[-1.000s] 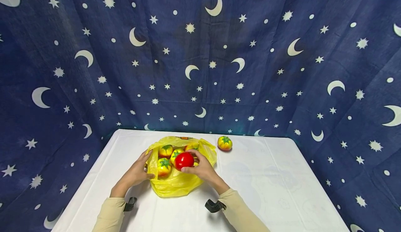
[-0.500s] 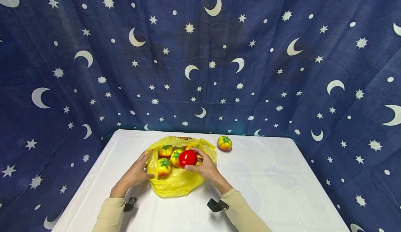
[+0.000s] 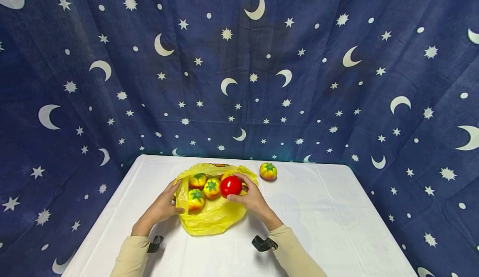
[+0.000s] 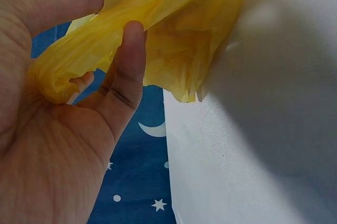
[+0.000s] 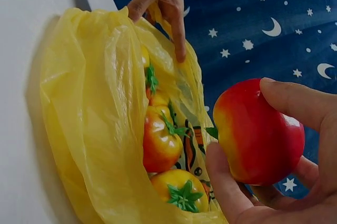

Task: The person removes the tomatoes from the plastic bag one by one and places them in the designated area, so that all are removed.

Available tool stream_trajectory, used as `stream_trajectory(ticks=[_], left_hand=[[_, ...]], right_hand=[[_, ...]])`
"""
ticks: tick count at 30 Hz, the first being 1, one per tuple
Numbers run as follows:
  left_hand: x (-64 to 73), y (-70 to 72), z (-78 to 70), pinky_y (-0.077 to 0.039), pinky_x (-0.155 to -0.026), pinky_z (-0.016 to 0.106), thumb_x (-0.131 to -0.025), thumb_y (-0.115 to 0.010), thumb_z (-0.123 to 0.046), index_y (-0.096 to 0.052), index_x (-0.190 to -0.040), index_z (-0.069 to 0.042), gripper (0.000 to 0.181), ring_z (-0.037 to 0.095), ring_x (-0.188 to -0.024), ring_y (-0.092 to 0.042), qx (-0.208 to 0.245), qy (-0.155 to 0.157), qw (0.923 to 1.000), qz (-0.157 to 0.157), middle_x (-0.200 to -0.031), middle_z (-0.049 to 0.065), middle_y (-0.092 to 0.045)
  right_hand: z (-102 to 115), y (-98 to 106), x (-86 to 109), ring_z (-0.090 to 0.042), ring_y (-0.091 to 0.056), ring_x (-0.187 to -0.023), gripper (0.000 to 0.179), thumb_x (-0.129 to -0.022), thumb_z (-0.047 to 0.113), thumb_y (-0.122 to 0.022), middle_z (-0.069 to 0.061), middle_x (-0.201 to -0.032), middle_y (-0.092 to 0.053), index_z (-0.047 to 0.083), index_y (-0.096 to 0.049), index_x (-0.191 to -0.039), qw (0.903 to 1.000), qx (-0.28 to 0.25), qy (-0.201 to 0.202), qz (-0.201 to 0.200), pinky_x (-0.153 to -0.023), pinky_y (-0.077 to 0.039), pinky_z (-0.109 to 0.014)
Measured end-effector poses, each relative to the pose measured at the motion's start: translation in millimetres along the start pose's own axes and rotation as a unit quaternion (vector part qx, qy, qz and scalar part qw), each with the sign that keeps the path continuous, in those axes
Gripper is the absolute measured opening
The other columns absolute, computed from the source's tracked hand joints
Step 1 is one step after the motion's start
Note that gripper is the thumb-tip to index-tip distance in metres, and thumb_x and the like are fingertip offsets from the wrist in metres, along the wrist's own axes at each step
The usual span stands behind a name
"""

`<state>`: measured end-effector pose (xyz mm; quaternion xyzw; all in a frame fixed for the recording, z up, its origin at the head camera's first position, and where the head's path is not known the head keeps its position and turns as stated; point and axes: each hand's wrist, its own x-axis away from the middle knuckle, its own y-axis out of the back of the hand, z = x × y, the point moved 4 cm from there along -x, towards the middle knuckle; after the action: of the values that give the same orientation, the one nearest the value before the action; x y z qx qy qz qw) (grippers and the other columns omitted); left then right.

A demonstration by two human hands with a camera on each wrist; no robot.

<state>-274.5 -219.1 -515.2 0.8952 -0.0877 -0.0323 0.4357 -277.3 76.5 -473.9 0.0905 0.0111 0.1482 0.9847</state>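
My right hand (image 3: pixel 253 200) grips a glossy tomato (image 3: pixel 230 186), its red underside towards the head view. In the right wrist view thumb and fingers wrap this tomato (image 5: pixel 258 134), with its yellow side and a green leaf tip showing. It is held over the mouth of a yellow plastic bag (image 3: pixel 209 223). Several yellow-red tomatoes with green leafy tops, such as one tomato (image 3: pixel 211 188), lie inside the bag. At the bag's left rim, my left hand (image 3: pixel 161 205) holds the plastic. The left wrist view shows the film (image 4: pixel 184 40) bunched between thumb and fingers.
Another tomato (image 3: pixel 268 171) stands alone near the far edge of the white-covered table (image 3: pixel 322 214), right of the bag. A dark blue curtain (image 3: pixel 209 60) with moons and stars hangs behind and beside the table.
My right hand has moved the red tomato a little to the right and slightly up, uncovering more of the tomato in the bag's middle. The left hand stays in place.
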Motion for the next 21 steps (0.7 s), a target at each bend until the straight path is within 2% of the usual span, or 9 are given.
stream_trajectory(ticks=[5, 11, 21], left_hand=[[0.3, 0.0, -0.4, -0.052, -0.092, 0.047, -0.072, -0.086, -0.012, -0.024, -0.156, -0.005, 0.105, 0.031, -0.109, -0.058, 0.003, 0.002, 1.0, 0.001, -0.161, 0.019, -0.019], [1.5, 0.7, -1.0, -0.052, -0.092, 0.047, -0.072, -0.086, -0.011, -0.024, -0.155, -0.004, 0.104, 0.032, -0.11, -0.059, 0.008, 0.002, 1.0, 0.001, -0.161, 0.019, -0.019], [0.5, -0.4, 1.5, -0.051, -0.095, 0.049, -0.072, -0.086, -0.012, -0.023, -0.156, -0.005, 0.104, 0.033, -0.112, -0.058, 0.004, 0.001, 1.0, 0.001, -0.161, 0.019, -0.019]], right_hand=[[-21, 9, -9.5, -0.036, -0.051, -0.13, 0.073, -0.079, 0.012, -0.081, -0.012, -0.145, -0.047, 0.017, -0.048, -0.144, 0.9998, -0.009, 0.005, -0.019, -0.102, -0.05, -0.04], [-28, 20, -7.2, -0.032, -0.057, -0.123, 0.073, -0.076, 0.008, -0.082, -0.012, -0.14, -0.051, 0.013, -0.05, -0.141, 0.9993, -0.014, 0.006, -0.035, -0.1, -0.051, -0.038], [-35, 46, -5.3, -0.03, -0.056, -0.121, 0.07, -0.076, 0.005, -0.082, -0.012, -0.138, -0.051, 0.016, -0.052, -0.139, 0.9975, -0.023, -0.003, -0.067, -0.099, -0.052, -0.039]])
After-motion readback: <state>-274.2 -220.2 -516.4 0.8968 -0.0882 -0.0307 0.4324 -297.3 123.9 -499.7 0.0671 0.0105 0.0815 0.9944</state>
